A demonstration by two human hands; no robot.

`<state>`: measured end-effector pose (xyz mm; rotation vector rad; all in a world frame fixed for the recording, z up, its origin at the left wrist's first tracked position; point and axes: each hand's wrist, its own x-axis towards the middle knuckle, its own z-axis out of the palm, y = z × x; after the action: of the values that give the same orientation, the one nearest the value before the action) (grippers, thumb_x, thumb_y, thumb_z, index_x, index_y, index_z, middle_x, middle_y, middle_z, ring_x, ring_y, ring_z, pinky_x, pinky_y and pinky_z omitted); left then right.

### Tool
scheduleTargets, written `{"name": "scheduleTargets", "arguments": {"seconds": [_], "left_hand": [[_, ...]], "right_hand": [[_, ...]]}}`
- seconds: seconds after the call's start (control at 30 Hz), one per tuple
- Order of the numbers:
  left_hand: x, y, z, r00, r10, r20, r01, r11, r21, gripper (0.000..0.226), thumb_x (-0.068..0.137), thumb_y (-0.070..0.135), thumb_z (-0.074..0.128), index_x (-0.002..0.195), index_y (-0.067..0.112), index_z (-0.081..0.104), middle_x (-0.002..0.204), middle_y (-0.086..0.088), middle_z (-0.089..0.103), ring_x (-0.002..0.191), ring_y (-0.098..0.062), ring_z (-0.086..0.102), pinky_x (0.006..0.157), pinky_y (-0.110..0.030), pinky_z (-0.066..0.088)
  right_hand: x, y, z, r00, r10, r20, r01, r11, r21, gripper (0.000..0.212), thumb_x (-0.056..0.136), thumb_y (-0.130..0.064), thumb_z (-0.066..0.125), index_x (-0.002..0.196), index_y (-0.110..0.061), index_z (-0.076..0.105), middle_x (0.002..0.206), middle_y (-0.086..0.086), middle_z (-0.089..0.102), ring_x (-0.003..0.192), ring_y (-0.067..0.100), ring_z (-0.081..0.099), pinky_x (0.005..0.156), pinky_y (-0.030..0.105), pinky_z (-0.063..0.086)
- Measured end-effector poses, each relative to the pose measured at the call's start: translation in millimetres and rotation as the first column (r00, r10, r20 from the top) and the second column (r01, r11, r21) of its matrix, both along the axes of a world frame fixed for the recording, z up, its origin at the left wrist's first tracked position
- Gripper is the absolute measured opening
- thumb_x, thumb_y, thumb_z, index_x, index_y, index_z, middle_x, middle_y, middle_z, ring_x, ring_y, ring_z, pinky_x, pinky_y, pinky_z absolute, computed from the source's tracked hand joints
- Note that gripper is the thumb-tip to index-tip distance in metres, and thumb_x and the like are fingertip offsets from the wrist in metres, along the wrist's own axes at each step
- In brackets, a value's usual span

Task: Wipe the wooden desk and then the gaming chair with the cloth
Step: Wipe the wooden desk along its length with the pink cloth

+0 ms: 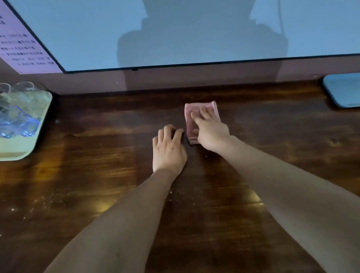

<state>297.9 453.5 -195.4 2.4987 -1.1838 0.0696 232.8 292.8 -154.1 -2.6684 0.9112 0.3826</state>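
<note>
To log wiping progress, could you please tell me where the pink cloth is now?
In the head view the folded pink cloth lies on the wooden desk, right of centre, under the right hand, beside the left hand.

Dim, screen-lit (bluish); soft blur, edges warped.

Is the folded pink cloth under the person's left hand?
No, the pink cloth lies under the right hand, whose spread fingers press on it, while the left hand rests on the wooden desk beside it.
</note>
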Motion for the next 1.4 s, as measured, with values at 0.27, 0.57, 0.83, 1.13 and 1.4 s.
{"name": "scheduleTargets", "arguments": {"seconds": [0.27, 0.57, 0.83, 1.13, 1.4], "left_hand": [[-2, 1, 7, 0.996, -0.045, -0.081, 0.041, 0.998, -0.04, 0.031, 0.093, 0.008, 0.057, 0.122, 0.015, 0.066, 0.119, -0.008, 0.053, 0.108, -0.029, 0.052, 0.092, -0.042, 0.046], [-22, 16, 20, 0.981, -0.065, -0.185, 0.079, 0.995, 0.068, 0.043, 0.102, 0.015, 0.05, 0.144, 0.017, 0.058, 0.145, -0.001, 0.049, 0.13, -0.025, 0.04, 0.107, -0.036, 0.045], [-24, 36, 15, 0.98, -0.13, -0.148, 0.151, 0.979, 0.135, 0.053, 0.105, 0.019, 0.05, 0.157, 0.023, 0.044, 0.165, 0.003, 0.035, 0.15, -0.019, 0.027, 0.106, -0.037, 0.049], [-36, 29, 35, 0.987, -0.137, -0.087, 0.159, 0.917, 0.366, 0.062, 0.107, 0.025, 0.034, 0.167, 0.016, 0.019, 0.175, -0.009, 0.015, 0.156, -0.027, 0.021, 0.13, -0.042, 0.014], [-43, 47, 25, 0.979, -0.183, 0.095, 0.143, 0.935, 0.325, 0.042, 0.099, 0.021, 0.057, 0.14, 0.027, 0.055, 0.139, -0.002, 0.049, 0.132, -0.025, 0.046, 0.123, -0.04, 0.028]], "right_hand": [[-15, 16, 1, 0.999, -0.03, -0.021, 0.03, 1.0, -0.009, 0.083, 0.104, -0.02, 0.059, 0.168, -0.033, 0.008, 0.176, 0.0, -0.009, 0.162, 0.025, -0.011, 0.114, 0.054, 0.043], [-65, 67, 7, 1.0, -0.003, -0.03, 0.004, 1.0, 0.022, 0.104, 0.09, -0.045, 0.08, 0.167, -0.029, 0.011, 0.176, 0.002, -0.003, 0.162, 0.028, -0.007, 0.116, 0.055, 0.044], [-40, 49, 4, 1.0, -0.024, -0.018, 0.024, 1.0, -0.013, 0.074, 0.107, -0.023, 0.054, 0.168, -0.034, 0.013, 0.177, 0.001, -0.005, 0.162, 0.027, -0.009, 0.112, 0.054, 0.043], [-130, 130, 20, 0.995, 0.065, -0.08, -0.067, 0.997, -0.027, 0.111, 0.091, -0.052, 0.076, 0.169, -0.022, 0.004, 0.176, 0.009, -0.004, 0.162, 0.031, -0.004, 0.117, 0.049, 0.045], [-73, 83, 20, 0.997, -0.04, -0.07, 0.041, 0.999, 0.008, 0.09, 0.1, -0.045, 0.067, 0.168, -0.029, 0.01, 0.176, 0.003, -0.002, 0.162, 0.027, -0.008, 0.115, 0.051, 0.041]]}}
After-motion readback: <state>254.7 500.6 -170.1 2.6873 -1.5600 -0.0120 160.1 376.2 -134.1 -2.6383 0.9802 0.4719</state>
